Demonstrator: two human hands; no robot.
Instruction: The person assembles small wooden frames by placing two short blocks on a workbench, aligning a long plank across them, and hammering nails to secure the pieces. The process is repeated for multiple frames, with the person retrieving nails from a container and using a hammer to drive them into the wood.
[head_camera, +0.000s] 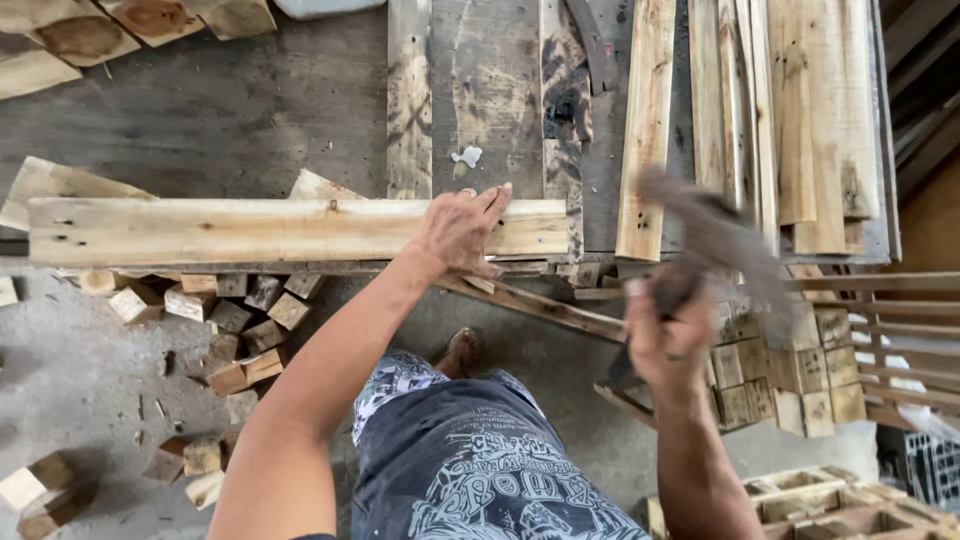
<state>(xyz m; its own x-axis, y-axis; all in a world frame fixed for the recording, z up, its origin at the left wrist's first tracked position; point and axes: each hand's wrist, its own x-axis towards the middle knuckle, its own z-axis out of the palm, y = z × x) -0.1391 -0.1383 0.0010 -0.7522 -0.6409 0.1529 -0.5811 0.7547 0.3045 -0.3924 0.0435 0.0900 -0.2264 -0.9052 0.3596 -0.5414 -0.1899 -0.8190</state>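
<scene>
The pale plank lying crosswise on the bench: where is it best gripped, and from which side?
Take the plank at its right end, from above and the near edge, as the left hand does: it lies flat, long and thin, with its near edge overhanging the bench.

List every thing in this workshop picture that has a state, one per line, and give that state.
Left hand: pressed flat on the plank.
Right hand: shut on the hammer, raised.
Hammer: in mid-air, motion-blurred.
Plank: lying flat across the bench edge, held down.
Boards: laid side by side on the bench.
Blocks: scattered loose on the floor.
Stacked blocks: piled neatly at right.
</scene>
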